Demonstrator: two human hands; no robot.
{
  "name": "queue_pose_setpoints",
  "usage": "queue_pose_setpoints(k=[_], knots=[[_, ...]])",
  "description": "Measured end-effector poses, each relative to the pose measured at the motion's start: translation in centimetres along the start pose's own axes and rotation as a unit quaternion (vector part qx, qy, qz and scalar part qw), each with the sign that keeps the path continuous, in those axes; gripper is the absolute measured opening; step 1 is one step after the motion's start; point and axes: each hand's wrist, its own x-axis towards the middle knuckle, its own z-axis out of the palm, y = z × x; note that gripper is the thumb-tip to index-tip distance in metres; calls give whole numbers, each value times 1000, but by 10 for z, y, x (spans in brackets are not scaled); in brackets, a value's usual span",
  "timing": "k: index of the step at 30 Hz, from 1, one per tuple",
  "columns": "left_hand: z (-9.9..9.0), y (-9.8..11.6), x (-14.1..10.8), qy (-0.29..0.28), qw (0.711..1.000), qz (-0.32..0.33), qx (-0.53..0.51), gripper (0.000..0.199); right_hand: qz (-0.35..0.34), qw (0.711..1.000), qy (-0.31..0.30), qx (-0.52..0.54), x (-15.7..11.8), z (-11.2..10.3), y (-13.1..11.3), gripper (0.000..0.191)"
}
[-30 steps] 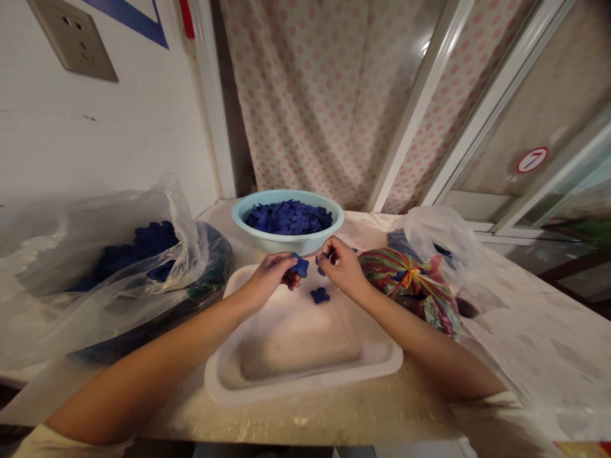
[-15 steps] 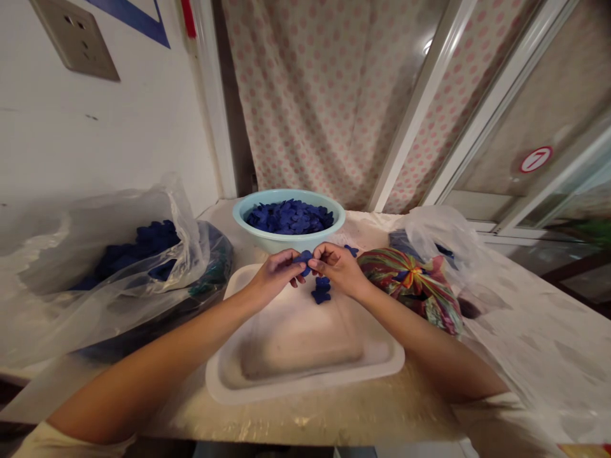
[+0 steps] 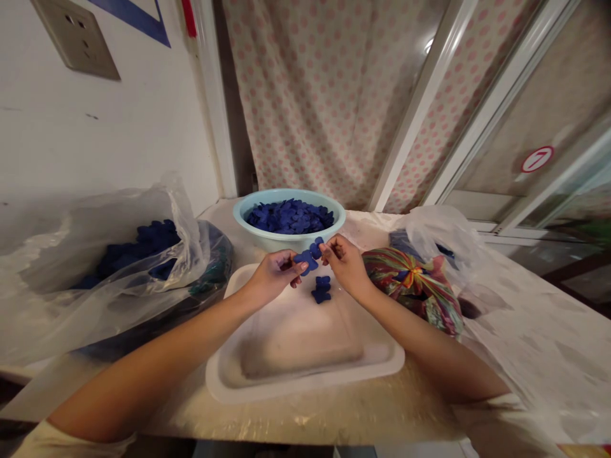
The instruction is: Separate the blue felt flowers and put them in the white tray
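My left hand (image 3: pixel 273 277) pinches a dark blue flower-shaped cut-out (image 3: pixel 305 261) between thumb and fingers. My right hand (image 3: pixel 344 265) holds a second blue cut-out (image 3: pixel 316 247) by its edge, and the two pieces touch above the tray. Just below them, a small stack of blue cut-outs (image 3: pixel 321 290) lies on the white plastic tray (image 3: pixel 305 385), which holds a pale rectangular pad (image 3: pixel 300 346). Behind my hands stands a light blue bowl (image 3: pixel 286 240) heaped with similar blue pieces.
To the left, a clear plastic bag (image 3: pixel 119 280) holds more blue pieces. To the right lie a tied multicoloured bag (image 3: pixel 413 291) and a clear plastic bag (image 3: pixel 442 232). Plastic sheeting covers the table, with a polka-dot curtain (image 3: pixel 310 95) behind.
My right hand has moved up and slightly right, carrying a blue cut-out. My hands have drawn a little apart. The stack on the tray has stayed in place.
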Motion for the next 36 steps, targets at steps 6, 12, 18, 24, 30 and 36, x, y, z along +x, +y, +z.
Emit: queue_pose_setpoints(k=[6,12,18,24,30,36], knots=[[0,1,-2,-23,999,-12,42,22,-20,996,-78,33,-1,2,-7,30],[1,2,-2,-30,998,-15,57,15,42,983,-125,125,-2,3,-11,39],[0,1,-2,-14,998,-6,66,19,54,986,-92,129,-1,1,-9,36],[0,2,-2,-9,998,7,69,23,59,987,-85,125,-3,0,-11,36],[-3,-4,1,11,995,44,85,25,48,986,-84,135,-2,0,-10,34],[-6,-7,3,50,992,81,79,13,37,983,-126,125,-1,1,-6,31]])
